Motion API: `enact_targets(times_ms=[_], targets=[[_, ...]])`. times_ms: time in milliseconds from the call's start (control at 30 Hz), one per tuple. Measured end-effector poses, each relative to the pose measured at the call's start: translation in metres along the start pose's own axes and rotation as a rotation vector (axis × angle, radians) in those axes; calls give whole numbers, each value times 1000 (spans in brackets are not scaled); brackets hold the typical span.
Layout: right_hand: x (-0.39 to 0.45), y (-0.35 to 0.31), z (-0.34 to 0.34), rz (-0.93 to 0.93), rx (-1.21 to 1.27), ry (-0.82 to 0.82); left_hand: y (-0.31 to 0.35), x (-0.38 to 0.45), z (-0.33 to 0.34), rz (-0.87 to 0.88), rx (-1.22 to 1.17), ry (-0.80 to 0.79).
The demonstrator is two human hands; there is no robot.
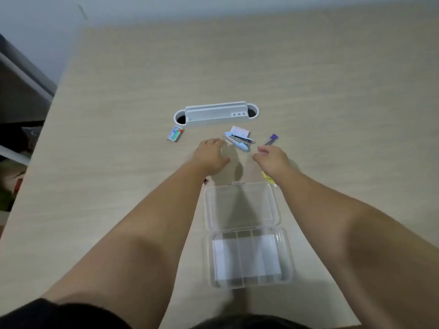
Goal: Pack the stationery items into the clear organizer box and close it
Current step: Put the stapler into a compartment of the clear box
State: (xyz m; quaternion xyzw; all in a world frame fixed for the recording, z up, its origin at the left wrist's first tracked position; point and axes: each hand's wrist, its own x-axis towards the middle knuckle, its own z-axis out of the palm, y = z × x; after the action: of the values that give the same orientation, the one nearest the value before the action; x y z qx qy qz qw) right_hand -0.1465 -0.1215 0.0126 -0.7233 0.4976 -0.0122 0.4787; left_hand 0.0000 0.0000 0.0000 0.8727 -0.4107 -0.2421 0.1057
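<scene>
The clear organizer box [247, 257] lies open near me, its lid [240, 205] folded back flat and its divided base showing white paper underneath. Beyond it lie a light-blue stapler [238, 139] with a small white pad [240, 130] behind it, a purple-capped lead tube [271, 139], and a small staple box [175, 134] to the left. My left hand [210, 154] hovers just left of the stapler, fingers spread, holding nothing. My right hand [272, 159] is just right of the stapler, fingers loosely apart and empty. A yellow item [268, 178] peeks out under my right wrist; a small red item [205, 180] shows under my left.
A white desk pen holder [215, 113] stands across the wooden table [118, 91] behind the items. The table's left edge drops to shelves and clutter [14, 143]. A wall runs along the far side.
</scene>
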Motion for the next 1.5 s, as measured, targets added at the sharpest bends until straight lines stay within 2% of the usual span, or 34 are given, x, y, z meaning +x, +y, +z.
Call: enact_targets(times_ms=[200,600,867,967,1033,1100,1267,1367,1500], targets=[[31,-12,7,-28,-26,-12,1,34,-4,-23,-6,-12],[62,-11,22,-167,-454,59,3,57,0,-13,-127,57],[33,-5,15,-267,-327,47,-4,19,-9,28,-61,122],[12,-4,14,-195,-105,-45,-7,-13,-13,43,-29,140],[-3,-4,14,-79,109,-177,-10,-36,-11,44,20,134],[-18,-2,14,-12,208,-281,-12,-59,-4,35,39,134],[-55,11,14,7,350,-375,-17,-110,15,50,-14,219],[-73,18,8,-7,339,-463,-21,-136,27,89,-56,243],[-97,28,2,-1,228,-568,-29,-175,44,74,-167,104]])
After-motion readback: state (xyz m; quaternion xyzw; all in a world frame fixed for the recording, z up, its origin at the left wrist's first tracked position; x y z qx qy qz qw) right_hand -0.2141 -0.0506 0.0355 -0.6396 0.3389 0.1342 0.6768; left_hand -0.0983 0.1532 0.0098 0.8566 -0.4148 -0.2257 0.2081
